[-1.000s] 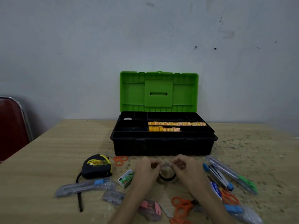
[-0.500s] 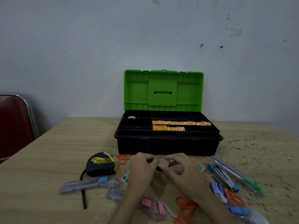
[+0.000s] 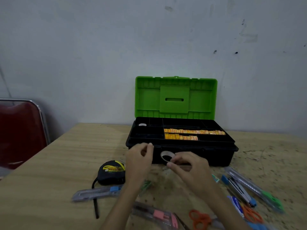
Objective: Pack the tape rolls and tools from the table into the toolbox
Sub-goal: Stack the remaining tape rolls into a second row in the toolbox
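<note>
The toolbox (image 3: 214, 155) stands at the back of the table, its black base open under a raised green lid (image 3: 174, 98). My right hand (image 3: 192, 171) pinches a clear tape roll (image 3: 167, 156) and holds it up in front of the toolbox's front wall. My left hand (image 3: 139, 161) hovers just left of the roll, apart from it, its fingers loosely curled with nothing visible in them. A black and yellow tape measure (image 3: 111, 171) lies left of my left wrist. In the tray, rows of orange-yellow packets (image 3: 194, 132) fill two compartments.
Packaged cutters lie at the left (image 3: 98, 193), near me (image 3: 159, 214) and at the right (image 3: 239, 188). Two pairs of orange scissors (image 3: 199, 218) (image 3: 250, 213) lie near the front edge. A red chair (image 3: 20, 135) stands left of the table.
The tape roll has risen from the table toward the toolbox front. My left hand has let go of it; only my right hand holds it now. The view shifted left.
</note>
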